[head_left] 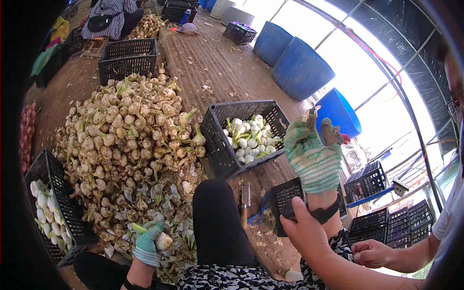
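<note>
My left hand [148, 243], in a striped green-and-white glove, is closed round a garlic bulb [164, 241] with a green stem, low over loose peelings [159, 205]. My right hand [315, 153], gloved alike with grey-brown soiled fingertips, is raised with its fingers apart and nothing visible in it. A dark strap [325, 212] circles my right wrist. Another person's hand [309, 232] reaches to it from the right, and that person's second hand [372, 253] is beside it. In front of me lies a big heap of unpeeled garlic bulbs [130, 130].
Black crates hold peeled white bulbs, one ahead [222, 162], one at left [67, 212]. A wooden-handled knife [244, 208] lies right of my knee. Another black crate [128, 60] stands behind the heap. Blue tubs [302, 67] line the right; a seated person [108, 21] is far left.
</note>
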Tool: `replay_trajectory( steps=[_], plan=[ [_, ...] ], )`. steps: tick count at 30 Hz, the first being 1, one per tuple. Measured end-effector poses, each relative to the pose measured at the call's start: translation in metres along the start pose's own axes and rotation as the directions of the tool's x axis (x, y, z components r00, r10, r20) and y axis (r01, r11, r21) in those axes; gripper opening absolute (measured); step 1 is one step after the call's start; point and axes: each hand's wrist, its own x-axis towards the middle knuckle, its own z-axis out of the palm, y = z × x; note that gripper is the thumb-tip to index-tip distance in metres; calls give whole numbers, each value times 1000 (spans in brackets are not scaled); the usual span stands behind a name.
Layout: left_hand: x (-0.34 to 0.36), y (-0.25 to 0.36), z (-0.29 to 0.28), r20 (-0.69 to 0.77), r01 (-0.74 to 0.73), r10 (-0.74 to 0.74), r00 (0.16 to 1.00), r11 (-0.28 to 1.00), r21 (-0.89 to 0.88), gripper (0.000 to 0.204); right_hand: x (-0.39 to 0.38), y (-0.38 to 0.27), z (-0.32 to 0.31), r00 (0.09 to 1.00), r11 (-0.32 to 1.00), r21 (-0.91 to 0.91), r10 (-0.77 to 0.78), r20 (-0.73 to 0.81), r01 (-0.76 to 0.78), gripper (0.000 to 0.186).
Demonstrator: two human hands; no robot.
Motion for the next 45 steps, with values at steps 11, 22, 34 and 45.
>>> replay_trajectory(
  steps=[11, 22, 34, 45],
  plan=[
    [-1, -1, -7, -30, 8, -11, 999, 997, -79, 9, 8, 11, 16, 954, 941, 206, 291, -79, -270, 25],
    [-1, -5, -7, 64, 57, -56, 996, 998, -11, 10, 105, 88, 81, -27, -133, 889, 987, 160, 438, 34],
    [-1, -1, -5, 4, -2, 3, 1000, 1000, -26, 8, 128, 103, 48, -45, -321, 713, 895, 443, 623, 34],
    [3, -8, -13, 39, 9, -11, 999, 999, 43, 16, 113, 96, 36, -31, -335, 739, 901, 432, 584, 30]
  ],
)
